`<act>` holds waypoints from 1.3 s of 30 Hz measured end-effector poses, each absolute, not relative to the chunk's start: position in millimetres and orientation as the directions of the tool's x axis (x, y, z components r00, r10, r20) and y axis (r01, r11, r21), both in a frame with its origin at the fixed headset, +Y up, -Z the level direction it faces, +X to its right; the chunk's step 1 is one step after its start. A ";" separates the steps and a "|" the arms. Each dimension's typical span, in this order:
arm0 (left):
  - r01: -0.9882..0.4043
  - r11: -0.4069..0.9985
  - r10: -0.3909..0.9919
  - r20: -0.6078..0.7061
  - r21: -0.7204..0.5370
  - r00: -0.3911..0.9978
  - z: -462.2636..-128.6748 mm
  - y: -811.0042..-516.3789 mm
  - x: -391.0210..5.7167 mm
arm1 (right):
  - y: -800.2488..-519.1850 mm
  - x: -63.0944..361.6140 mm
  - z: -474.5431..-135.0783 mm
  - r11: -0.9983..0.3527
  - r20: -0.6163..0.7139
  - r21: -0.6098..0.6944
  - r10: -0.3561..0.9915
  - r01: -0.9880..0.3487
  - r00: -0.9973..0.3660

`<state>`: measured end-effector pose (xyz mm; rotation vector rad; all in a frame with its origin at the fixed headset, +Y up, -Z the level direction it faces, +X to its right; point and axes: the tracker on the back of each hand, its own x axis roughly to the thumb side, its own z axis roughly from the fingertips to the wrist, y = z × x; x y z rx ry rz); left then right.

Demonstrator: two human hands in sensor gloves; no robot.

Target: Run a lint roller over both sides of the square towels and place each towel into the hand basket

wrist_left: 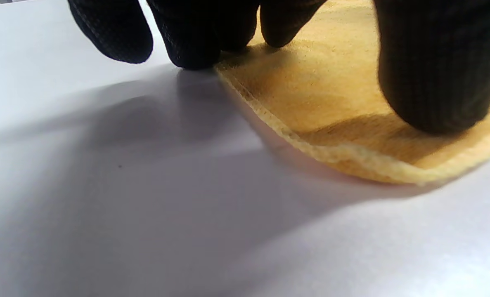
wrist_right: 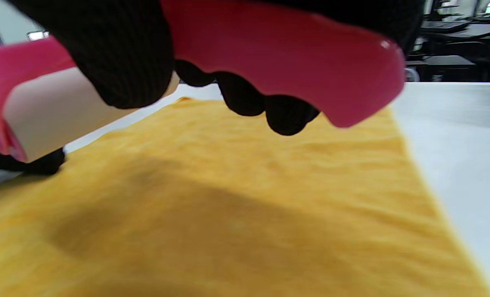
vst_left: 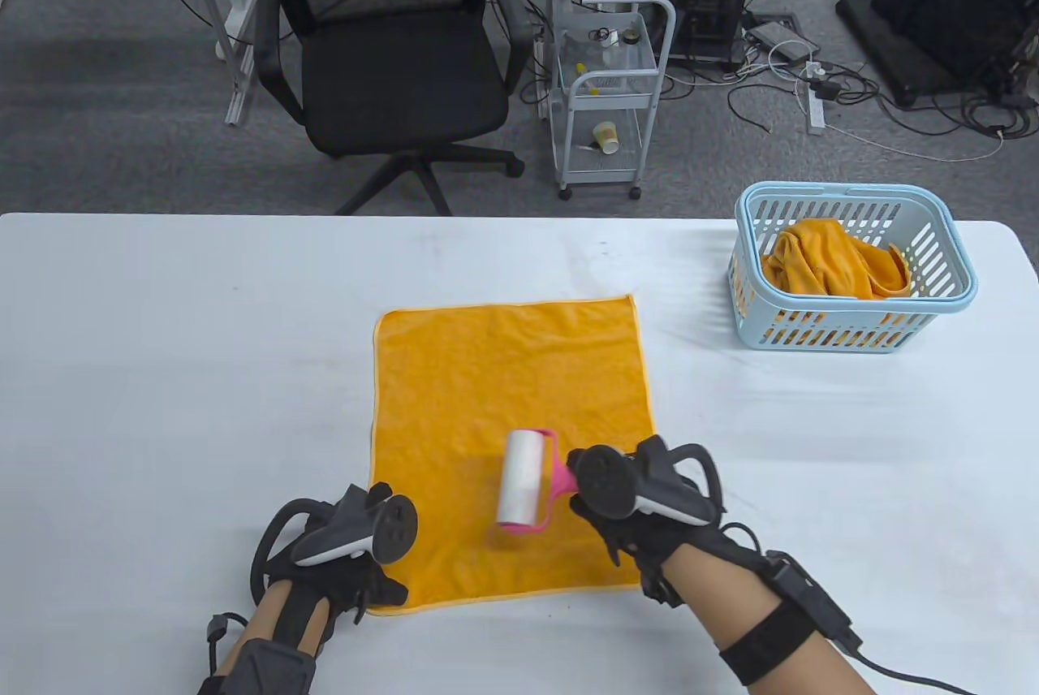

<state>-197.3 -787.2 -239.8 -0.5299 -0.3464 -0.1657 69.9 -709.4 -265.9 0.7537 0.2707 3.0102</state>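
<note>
An orange square towel (vst_left: 503,403) lies flat on the white table (vst_left: 162,370). My right hand (vst_left: 617,508) grips the pink handle (wrist_right: 286,53) of a lint roller (vst_left: 523,488), whose white roll sits over the towel's near half. My left hand (vst_left: 365,565) presses its fingertips (wrist_left: 195,49) on the towel's near left corner (wrist_left: 352,136), the thumb resting on the cloth. A light blue hand basket (vst_left: 852,265) at the right back of the table holds a crumpled orange towel (vst_left: 828,261).
Beyond the table's far edge stand a black office chair (vst_left: 390,53) and a small white cart (vst_left: 609,94). Cables lie on the floor at the back right.
</note>
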 end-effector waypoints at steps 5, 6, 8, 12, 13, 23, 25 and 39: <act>0.262 0.849 -0.085 0.371 -0.459 0.925 -238.5 -787.0 -196.3 | -736.4 13.6 -254.6 -0.970 0.560 0.216 0.031 0.110 -0.828; 0.266 0.848 -0.088 0.373 -0.459 0.924 -238.4 -787.0 -196.0 | -744.3 4.3 -251.2 -0.964 0.574 0.227 0.018 0.138 -0.819; 0.266 0.848 -0.088 0.373 -0.459 0.924 -238.3 -787.0 -196.0 | -750.7 -1.1 -248.8 -0.960 0.585 0.220 -0.013 0.173 -0.811; 0.270 0.847 -0.091 0.375 -0.459 0.922 -238.0 -787.5 -195.6 | -745.8 15.5 -251.9 -0.949 0.574 0.208 -0.076 0.235 -0.816; 0.270 0.846 -0.092 0.375 -0.459 0.922 -238.0 -787.5 -195.5 | -744.5 18.6 -252.8 -0.945 0.569 0.211 -0.090 0.251 -0.817; 0.280 0.845 -0.098 0.381 -0.456 0.919 -237.7 -788.0 -194.3 | -722.8 160.0 -278.4 -0.789 0.301 0.402 -0.365 0.464 -0.881; 0.280 0.844 -0.099 0.382 -0.457 0.919 -237.7 -788.1 -194.2 | -721.7 170.8 -280.8 -0.789 0.274 0.431 -0.349 0.438 -0.896; 0.275 0.846 -0.091 0.384 -0.457 0.919 -237.4 -788.8 -194.3 | -733.8 33.2 -303.6 -0.968 0.407 0.198 -0.064 0.157 -0.911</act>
